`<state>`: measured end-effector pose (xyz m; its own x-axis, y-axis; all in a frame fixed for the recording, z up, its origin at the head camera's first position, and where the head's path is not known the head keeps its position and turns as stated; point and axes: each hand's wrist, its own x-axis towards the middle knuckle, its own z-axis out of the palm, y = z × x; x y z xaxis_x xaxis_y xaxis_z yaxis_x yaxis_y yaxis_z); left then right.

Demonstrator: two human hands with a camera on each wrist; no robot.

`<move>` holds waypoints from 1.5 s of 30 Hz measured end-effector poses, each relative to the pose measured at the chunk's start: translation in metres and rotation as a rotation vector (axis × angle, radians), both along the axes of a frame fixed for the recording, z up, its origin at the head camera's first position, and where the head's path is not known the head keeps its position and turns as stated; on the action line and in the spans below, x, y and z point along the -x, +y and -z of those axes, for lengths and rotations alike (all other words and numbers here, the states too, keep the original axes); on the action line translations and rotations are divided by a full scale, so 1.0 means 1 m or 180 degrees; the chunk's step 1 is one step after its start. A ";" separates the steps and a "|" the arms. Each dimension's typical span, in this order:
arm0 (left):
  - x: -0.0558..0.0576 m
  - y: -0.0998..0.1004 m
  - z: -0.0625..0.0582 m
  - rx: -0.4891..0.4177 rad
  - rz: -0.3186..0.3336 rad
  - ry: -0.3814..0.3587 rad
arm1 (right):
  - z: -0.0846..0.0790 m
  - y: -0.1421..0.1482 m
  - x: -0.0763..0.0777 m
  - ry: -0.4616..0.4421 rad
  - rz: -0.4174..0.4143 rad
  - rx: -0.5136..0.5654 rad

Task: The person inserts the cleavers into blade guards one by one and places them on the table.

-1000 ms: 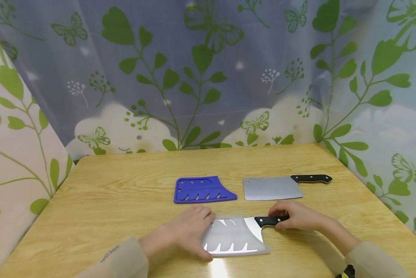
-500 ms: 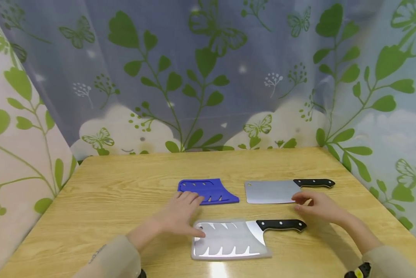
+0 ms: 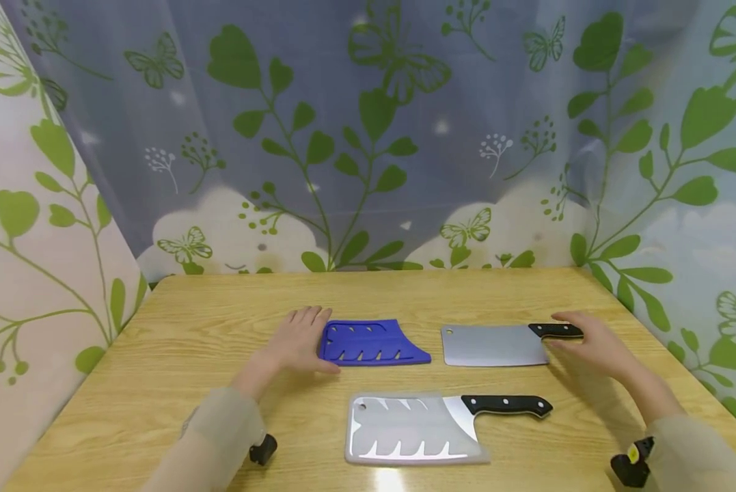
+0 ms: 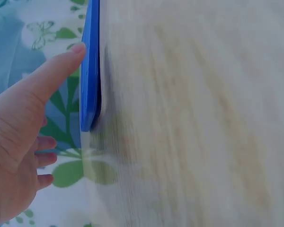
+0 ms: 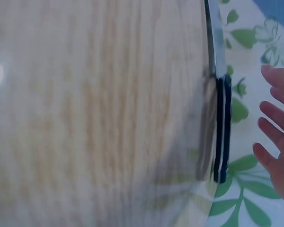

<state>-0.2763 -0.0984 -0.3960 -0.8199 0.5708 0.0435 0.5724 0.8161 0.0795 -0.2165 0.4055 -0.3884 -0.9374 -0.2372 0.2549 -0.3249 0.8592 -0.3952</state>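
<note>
A blue plastic blade cover (image 3: 376, 342) with slots lies toward the middle of the table. My left hand (image 3: 294, 342) is at its left end, fingers spread; in the left wrist view the thumb overlaps the cover's edge (image 4: 91, 71). To the right lies a bare cleaver (image 3: 491, 345), its blade toward the cover. Over its black handle (image 5: 222, 127) hovers my right hand (image 3: 595, 345), which hides the handle's end in the head view. The right wrist view shows the fingers relaxed and apart from the handle. Nearer me, a second cleaver (image 3: 506, 404) sits inside a translucent white blade cover (image 3: 404, 427).
The wooden table (image 3: 220, 301) ends at a patterned curtain (image 3: 281, 137) behind and at both sides. Both wrists carry small black devices, with one black device (image 3: 633, 465) beside the right sleeve.
My right hand has let go of the sheathed cleaver's handle and moved to the bare cleaver's handle. My left hand has left the white cover and moved forward to the blue one.
</note>
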 end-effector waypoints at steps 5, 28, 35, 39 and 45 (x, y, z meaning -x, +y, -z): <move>0.008 0.006 -0.002 0.0007 -0.0001 -0.0131 | 0.002 0.011 0.008 -0.0107 0.0172 -0.0240; 0.016 0.033 0.007 0.0179 0.0088 -0.0603 | 0.024 0.021 0.018 -0.0420 0.0115 -0.0501; 0.017 0.043 0.009 0.0232 0.0127 -0.0609 | 0.022 0.015 0.016 -0.0252 -0.0009 -0.0579; 0.018 0.046 0.011 0.0203 0.0129 -0.0486 | 0.020 0.014 0.012 -0.0186 0.0015 -0.0525; 0.019 0.046 0.013 0.0170 0.0140 -0.0210 | 0.014 0.014 0.006 -0.0272 0.0106 -0.0378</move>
<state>-0.2950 -0.0527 -0.4086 -0.7942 0.6063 -0.0411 0.6026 0.7945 0.0752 -0.2227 0.4195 -0.4028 -0.9623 -0.2294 0.1457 -0.2650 0.9113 -0.3152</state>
